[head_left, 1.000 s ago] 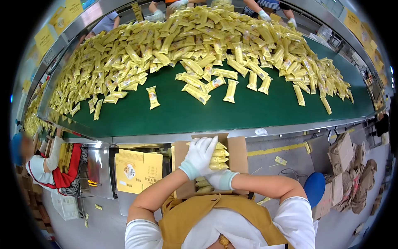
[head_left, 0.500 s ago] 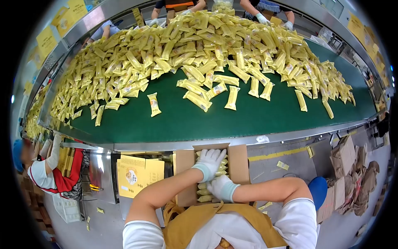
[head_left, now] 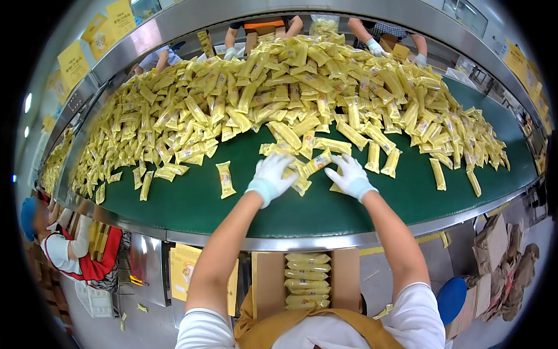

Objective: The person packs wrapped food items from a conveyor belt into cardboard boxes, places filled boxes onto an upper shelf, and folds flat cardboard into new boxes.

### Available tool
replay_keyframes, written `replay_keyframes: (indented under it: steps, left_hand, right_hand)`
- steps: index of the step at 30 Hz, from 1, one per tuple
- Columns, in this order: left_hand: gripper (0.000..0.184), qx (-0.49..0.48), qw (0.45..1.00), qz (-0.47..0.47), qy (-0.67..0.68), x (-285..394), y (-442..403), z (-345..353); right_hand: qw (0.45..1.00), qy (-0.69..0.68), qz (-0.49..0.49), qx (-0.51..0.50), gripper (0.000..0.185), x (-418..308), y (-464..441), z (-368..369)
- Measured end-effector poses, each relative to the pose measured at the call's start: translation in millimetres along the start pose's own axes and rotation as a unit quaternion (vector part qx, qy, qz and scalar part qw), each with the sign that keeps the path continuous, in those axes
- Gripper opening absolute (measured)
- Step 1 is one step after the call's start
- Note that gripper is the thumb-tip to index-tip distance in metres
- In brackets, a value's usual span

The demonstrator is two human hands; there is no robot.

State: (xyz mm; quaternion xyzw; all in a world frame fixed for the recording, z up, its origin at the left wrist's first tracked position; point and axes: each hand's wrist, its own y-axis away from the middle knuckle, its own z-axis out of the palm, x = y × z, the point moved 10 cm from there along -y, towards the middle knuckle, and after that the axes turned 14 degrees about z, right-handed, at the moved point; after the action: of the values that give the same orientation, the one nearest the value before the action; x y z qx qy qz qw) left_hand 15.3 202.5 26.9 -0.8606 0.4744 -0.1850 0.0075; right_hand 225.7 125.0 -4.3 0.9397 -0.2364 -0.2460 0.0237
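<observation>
My left hand (head_left: pixel 271 176), in a white glove, reaches over the green belt with its fingers apart, on or just above some yellow wrapped snack packets (head_left: pixel 301 184). My right hand (head_left: pixel 351 176), gloved too, is spread beside a packet under its palm, mostly hidden. A slanted snack packet (head_left: pixel 317 164) lies between the two hands, near the right fingertips. Whether the fingers touch these packets I cannot tell. Below the belt edge, in front of my body, an open cardboard box (head_left: pixel 270 279) holds a stacked row of the same packets (head_left: pixel 307 276).
A large heap of snack packets (head_left: pixel 273 87) covers the far part of the green conveyor belt (head_left: pixel 174 203). Yellow printed cartons (head_left: pixel 185 270) stand left of the box. A co-worker (head_left: pixel 75 244) is at the left, others across the belt. Brown paper (head_left: pixel 503 262) lies right.
Both my hands have left the cardboard box and moved forward onto the belt, among the nearest packets. The packets in the box now show uncovered. The view has tilted upward slightly.
</observation>
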Motion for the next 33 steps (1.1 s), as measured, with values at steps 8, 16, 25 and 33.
replay_keyframes:
  steps: [8, 16, 25, 33]
  left_hand:
    - [0.063, 0.013, 0.989, -0.137, -0.059, -29, -3, 61]
    - [0.084, -0.037, 0.994, 0.012, -0.099, 43, 94, 30]
    - [0.054, -0.099, 0.977, 0.188, 0.016, 44, 119, 32]
    - [0.051, -0.097, 0.952, 0.288, -0.023, 44, 46, 24]
  right_hand:
    - [0.987, 0.139, -0.038, 0.069, 0.059, -44, -20, 55]
    - [0.961, 0.124, -0.246, 0.028, 0.069, -1, 76, 34]
    - [0.989, -0.029, 0.098, 0.107, 0.049, 69, 74, -21]
    - [0.978, 0.076, 0.143, -0.129, 0.060, 7, 73, 40]
